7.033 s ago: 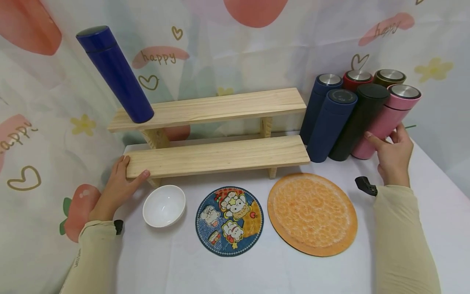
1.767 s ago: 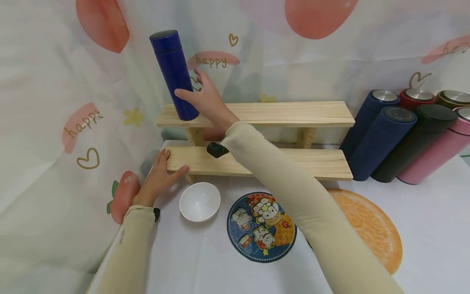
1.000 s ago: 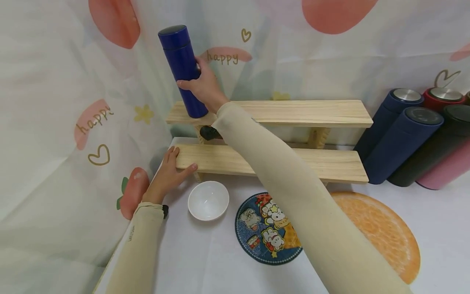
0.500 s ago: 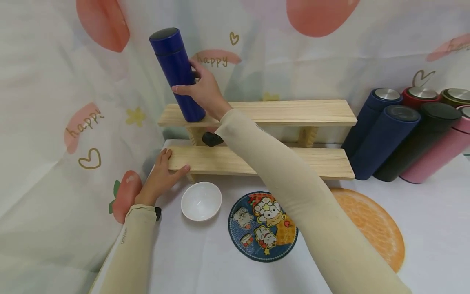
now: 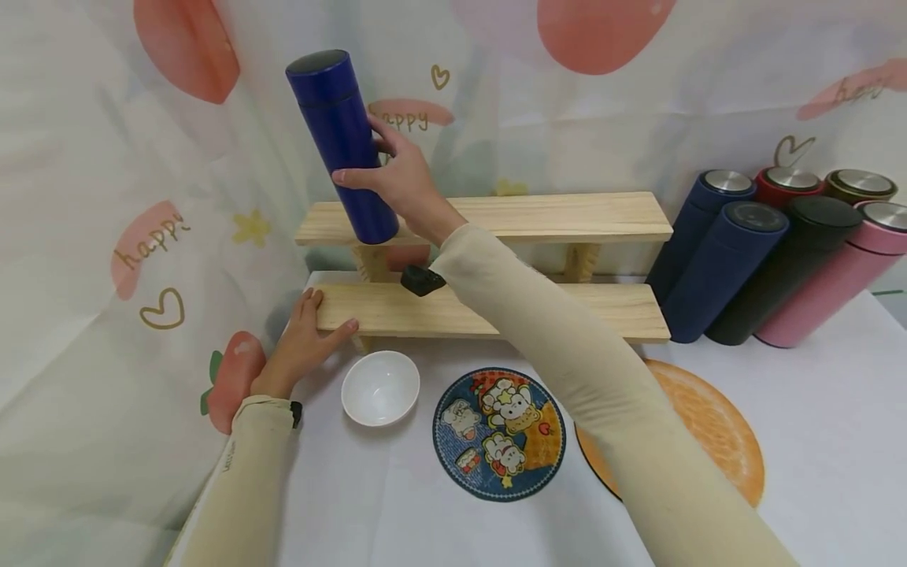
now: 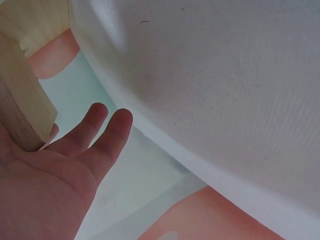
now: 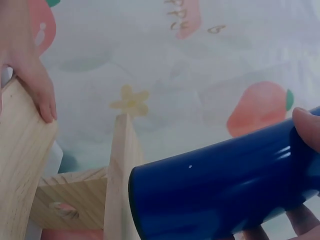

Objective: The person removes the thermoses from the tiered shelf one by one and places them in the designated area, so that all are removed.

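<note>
My right hand (image 5: 405, 179) grips the lower half of a glossy dark blue thermos flask (image 5: 338, 130), thumb across its front and fingers behind. The flask leans slightly left, and its base overlaps the front edge of the upper shelf (image 5: 553, 216) in the head view. From the right wrist view, the flask's blue side (image 7: 210, 180) lies close by the shelf board's edge. My left hand (image 5: 301, 346) rests on the left end of the lower shelf (image 5: 425, 307), thumb at its front edge. In the left wrist view its fingers (image 6: 112, 140) stretch out past the wood.
A white bowl (image 5: 380, 388), a round cartoon mat (image 5: 453, 465) and an orange-slice mat (image 5: 716, 417), partly behind the right sleeve, lie before the rack. Several more flasks, including a pink one (image 5: 829, 276) and a black one (image 5: 786, 268), crowd the right end.
My right hand has gone from the pink flask to the blue one, reached it open and closed round it. The blue flask has come slightly forward. My left hand has stayed on the shelf.
</note>
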`<state>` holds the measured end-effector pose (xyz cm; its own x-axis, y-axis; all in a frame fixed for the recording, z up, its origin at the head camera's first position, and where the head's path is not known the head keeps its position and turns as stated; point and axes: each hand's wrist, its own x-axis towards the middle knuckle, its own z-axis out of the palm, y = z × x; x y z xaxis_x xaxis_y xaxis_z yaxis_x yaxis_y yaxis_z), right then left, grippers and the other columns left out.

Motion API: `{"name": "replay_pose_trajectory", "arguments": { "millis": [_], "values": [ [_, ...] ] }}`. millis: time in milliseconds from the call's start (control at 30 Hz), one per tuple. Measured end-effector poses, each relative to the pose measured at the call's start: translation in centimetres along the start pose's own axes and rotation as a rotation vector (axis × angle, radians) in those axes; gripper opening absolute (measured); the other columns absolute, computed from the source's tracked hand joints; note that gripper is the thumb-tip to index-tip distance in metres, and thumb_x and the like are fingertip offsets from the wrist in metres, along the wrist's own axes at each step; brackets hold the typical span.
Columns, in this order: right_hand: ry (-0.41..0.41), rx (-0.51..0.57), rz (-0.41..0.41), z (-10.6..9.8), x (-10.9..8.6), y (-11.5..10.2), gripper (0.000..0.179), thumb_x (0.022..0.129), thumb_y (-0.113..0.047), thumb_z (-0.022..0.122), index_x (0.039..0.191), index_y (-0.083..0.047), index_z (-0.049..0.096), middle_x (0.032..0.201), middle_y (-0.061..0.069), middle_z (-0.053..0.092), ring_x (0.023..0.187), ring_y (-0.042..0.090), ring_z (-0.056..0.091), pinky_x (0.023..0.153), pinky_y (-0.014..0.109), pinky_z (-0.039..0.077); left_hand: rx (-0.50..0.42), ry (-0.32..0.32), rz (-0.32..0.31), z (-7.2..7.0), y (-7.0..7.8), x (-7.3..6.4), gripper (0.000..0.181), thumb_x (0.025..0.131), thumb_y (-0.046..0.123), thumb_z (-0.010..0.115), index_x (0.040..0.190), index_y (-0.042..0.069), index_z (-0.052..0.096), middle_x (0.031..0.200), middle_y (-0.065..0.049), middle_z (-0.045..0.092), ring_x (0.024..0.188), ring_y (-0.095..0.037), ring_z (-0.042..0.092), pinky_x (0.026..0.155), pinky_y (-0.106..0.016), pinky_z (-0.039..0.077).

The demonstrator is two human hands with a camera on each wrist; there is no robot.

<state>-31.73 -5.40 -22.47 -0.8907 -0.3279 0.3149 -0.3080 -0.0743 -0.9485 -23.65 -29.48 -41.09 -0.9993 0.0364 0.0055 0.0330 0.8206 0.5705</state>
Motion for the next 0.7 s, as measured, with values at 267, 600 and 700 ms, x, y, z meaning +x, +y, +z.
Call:
{"name": "replay_pose_trajectory", "arguments": {
  "millis": [267, 600, 700],
  "values": [
    [0.007, 0.067, -0.047, -1.4, -2.1, 0.0, 0.088, 0.089, -0.013, 0.087, 0.165, -0.021, 0.044, 0.147, 0.003, 0.059, 0.131, 0.018, 0.057, 0.105, 0.036, 0.052, -0.009, -0.001, 0.0, 0.1, 0.0, 0.0, 0.109, 0.101, 0.064, 0.062, 0.169, -0.003, 0.008, 0.176, -0.027, 0.002, 0.158, -0.051, 0.017, 0.125, -0.063, 0.021],
    [0.039, 0.138, -0.047, -3.6, -4.9, 0.4, 0.088, 0.087, -0.01, 0.088, 0.164, -0.022, 0.046, 0.146, 0.003, 0.059, 0.125, 0.029, 0.064, 0.105, 0.04, 0.052, -0.018, -0.017, 0.001, 0.2, -0.2, 0.4, 0.111, 0.101, 0.064, 0.062, 0.169, -0.004, 0.006, 0.176, -0.027, 0.0, 0.158, -0.051, 0.016, 0.125, -0.064, 0.019],
    [0.048, 0.141, -0.057, -4.2, -5.9, 0.8, 0.085, 0.088, -0.01, 0.087, 0.163, -0.022, 0.048, 0.147, 0.005, 0.059, 0.124, 0.031, 0.065, 0.106, 0.044, 0.052, -0.017, -0.02, -0.002, 0.3, 0.0, 0.3, 0.111, 0.101, 0.063, 0.063, 0.169, -0.004, 0.006, 0.176, -0.027, -0.001, 0.158, -0.052, 0.015, 0.125, -0.064, 0.019]
  ]
}}
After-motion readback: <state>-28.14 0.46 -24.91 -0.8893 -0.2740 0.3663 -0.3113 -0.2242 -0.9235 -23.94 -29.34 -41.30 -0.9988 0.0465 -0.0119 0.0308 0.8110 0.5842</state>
